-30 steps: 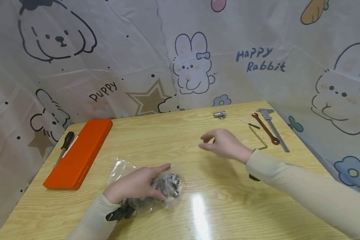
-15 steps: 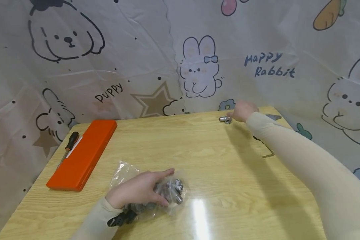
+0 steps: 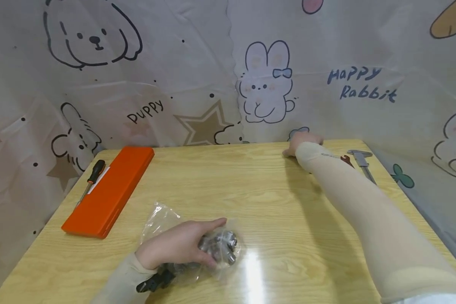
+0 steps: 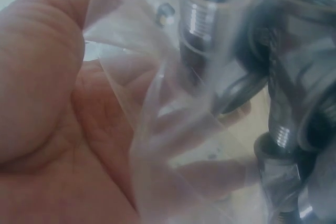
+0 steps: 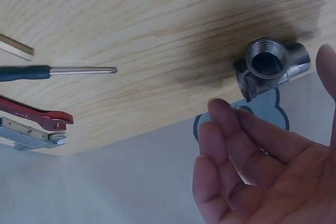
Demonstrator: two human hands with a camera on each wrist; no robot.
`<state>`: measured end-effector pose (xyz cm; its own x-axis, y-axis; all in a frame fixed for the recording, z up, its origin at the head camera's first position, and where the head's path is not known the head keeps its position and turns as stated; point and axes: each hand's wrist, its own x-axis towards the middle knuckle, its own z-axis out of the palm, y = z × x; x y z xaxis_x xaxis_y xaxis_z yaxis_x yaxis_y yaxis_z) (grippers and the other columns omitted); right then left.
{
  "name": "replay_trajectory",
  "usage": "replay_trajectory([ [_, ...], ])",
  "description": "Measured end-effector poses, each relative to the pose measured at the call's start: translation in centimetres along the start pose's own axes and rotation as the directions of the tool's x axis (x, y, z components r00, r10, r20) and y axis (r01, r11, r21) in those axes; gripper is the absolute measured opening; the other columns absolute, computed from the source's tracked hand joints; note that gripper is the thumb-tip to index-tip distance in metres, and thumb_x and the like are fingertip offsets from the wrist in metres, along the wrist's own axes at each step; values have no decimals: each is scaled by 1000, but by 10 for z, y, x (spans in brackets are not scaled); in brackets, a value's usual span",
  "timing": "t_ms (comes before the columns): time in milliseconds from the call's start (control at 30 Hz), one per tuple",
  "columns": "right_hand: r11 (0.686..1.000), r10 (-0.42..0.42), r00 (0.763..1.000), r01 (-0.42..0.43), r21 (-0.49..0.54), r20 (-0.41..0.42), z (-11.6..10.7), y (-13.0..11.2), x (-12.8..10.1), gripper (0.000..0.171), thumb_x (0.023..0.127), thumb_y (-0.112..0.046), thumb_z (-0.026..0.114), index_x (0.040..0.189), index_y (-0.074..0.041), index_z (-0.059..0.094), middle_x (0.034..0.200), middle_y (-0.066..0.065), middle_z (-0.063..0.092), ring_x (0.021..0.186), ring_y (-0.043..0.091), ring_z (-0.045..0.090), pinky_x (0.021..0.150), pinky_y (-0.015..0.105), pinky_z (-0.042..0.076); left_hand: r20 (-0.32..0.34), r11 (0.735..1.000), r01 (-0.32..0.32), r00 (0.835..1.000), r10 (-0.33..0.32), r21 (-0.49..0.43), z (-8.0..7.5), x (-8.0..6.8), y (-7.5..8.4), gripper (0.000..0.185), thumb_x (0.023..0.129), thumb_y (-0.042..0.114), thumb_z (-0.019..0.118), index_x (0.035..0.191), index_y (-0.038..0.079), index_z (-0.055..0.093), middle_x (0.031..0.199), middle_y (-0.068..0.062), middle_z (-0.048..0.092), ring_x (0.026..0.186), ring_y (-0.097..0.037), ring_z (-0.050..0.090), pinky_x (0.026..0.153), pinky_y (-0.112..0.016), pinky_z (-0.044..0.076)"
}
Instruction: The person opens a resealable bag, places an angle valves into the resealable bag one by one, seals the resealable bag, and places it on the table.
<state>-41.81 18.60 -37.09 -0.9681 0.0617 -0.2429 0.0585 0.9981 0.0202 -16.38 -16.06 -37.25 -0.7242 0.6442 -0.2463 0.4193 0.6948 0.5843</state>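
The table (image 3: 262, 190) is being bounded at its far edge by a patterned cloth (image 3: 197, 63). Its left side is being occupied by an orange case (image 3: 110, 194), beside whose outer side a black-handled screwdriver (image 3: 96, 171) is being kept. The right edge is being lined by a caliper (image 3: 362, 160), with a red wrench (image 5: 39, 114) and a small screwdriver (image 5: 26, 72) being arranged inward of it; in the head view these two are being largely covered by the right sleeve (image 3: 365, 211). Room for movement is being provided by a broad bare stretch between the orange case and the right sleeve. Near the front, a plastic bag (image 3: 163, 217) of metal fittings (image 3: 232, 240) is being gripped by the left hand (image 3: 182, 245), its film being held between thumb and fingers. Well apart, at the far edge, a tee fitting (image 5: 273, 72) is being approached closely by the right hand (image 3: 303, 141), whose fingers are being kept slightly bent and around nothing. The tee fitting is being flanked by thumb and fingers, with one threaded mouth being turned upward; whether it is being touched by the thumb cannot be told.
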Motion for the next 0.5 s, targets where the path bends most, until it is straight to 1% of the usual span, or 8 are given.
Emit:
replay_trajectory([
  [33,1000,4,1000,-4,5,6,0,2,1,73,87,-58,66,125,3,59,124,26,55,103,40,57,83,57,46,0,1000,-3,1000,3,3,0,0,1,101,73,41,86,155,15,34,150,-1,46,106,-7,54,93,-30,49],
  [133,1000,8,999,-9,29,31,0,6,2,71,87,-54,68,125,4,58,126,28,55,108,42,56,88,61,45,-1,1000,-19,1000,20,9,2,0,1,101,73,41,86,155,14,35,149,-1,46,97,-7,54,88,-27,49],
  [200,999,0,999,-2,45,44,1,7,2,63,88,-47,68,123,5,60,126,28,56,110,43,55,93,64,43,-1,1000,-26,1000,26,13,3,0,1,101,73,40,87,155,13,35,150,-1,46,93,-8,53,85,-25,48],
  [300,997,-17,998,12,77,53,0,8,0,46,87,-30,66,116,6,62,123,29,57,111,45,53,96,64,42,0,999,-30,1000,30,19,4,0,1,100,73,40,86,155,13,35,150,-1,46,94,-7,53,86,-25,48],
  [333,997,-30,998,26,79,47,-1,7,-1,40,85,-25,66,112,5,63,119,28,58,109,45,54,96,63,43,0,999,-29,1000,29,17,4,0,1,100,73,40,86,155,13,35,150,0,45,97,-6,53,88,-25,48],
  [433,993,-107,994,106,46,25,-5,2,-6,29,84,-12,67,105,7,64,110,28,60,102,43,56,88,55,50,6,1000,-21,1000,21,9,2,0,0,101,73,40,86,155,15,34,151,1,44,93,-5,54,86,-25,49],
  [500,984,-178,984,178,7,8,-10,-2,-13,25,83,-7,70,101,8,64,103,27,63,95,40,59,81,50,54,10,1000,-12,1000,12,-6,0,0,-2,101,73,40,86,156,15,33,143,2,52,81,-4,54,78,-24,49],
])
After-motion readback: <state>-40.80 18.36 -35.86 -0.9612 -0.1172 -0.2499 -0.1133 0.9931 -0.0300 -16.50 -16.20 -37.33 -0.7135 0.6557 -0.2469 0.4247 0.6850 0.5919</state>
